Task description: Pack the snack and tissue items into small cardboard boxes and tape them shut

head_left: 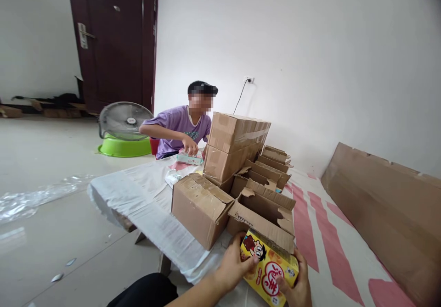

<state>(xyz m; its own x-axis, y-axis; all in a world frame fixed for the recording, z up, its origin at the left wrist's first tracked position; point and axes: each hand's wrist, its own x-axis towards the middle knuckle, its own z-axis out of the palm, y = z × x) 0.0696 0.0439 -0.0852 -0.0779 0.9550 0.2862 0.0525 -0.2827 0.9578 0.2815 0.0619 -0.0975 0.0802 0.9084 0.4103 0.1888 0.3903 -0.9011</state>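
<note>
A yellow snack box with a cartoon face and red characters sits in both my hands at the bottom of the view. My left hand grips its left side, thumb on the front. My right hand wraps its right lower edge. The box is just in front of an open cardboard carton with torn flaps. A closed cardboard carton stands to its left on the white-covered table.
Two stacked sealed cartons and several open ones stand behind. A person in a purple shirt sits across, hand on a small packet. A fan in a green basin, plastic film on the floor, cardboard sheet at right.
</note>
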